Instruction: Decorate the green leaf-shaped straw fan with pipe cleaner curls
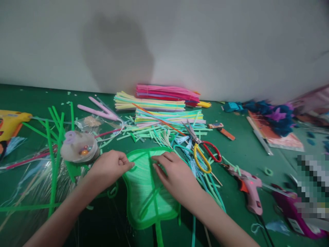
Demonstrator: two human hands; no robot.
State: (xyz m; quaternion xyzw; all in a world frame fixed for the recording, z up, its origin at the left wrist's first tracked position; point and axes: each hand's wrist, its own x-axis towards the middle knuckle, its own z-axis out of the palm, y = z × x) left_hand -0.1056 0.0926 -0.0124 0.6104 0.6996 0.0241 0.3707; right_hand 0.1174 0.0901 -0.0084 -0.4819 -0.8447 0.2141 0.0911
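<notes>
A green leaf-shaped piece (133, 199) lies in front of me, with a fuzzy pipe-cleaner rim, ribs, a stem at the bottom and a lighter green fill. At its upper left edge my left hand (109, 168) is closed, thumb and forefinger pinching the rim. My right hand (177, 175) rests over the upper right part, fingers stretched out and slightly apart beside the middle rib. Part of the right side of the leaf is hidden beneath that hand.
Scissors (202, 147) and a pink glue gun (248, 183) lie to the right. Pipe-cleaner bundles (167, 94) are stacked at the wall. A yellow glue gun (12, 123) and a bead container (79, 147) sit left. A purple tool (290, 212) lies far right.
</notes>
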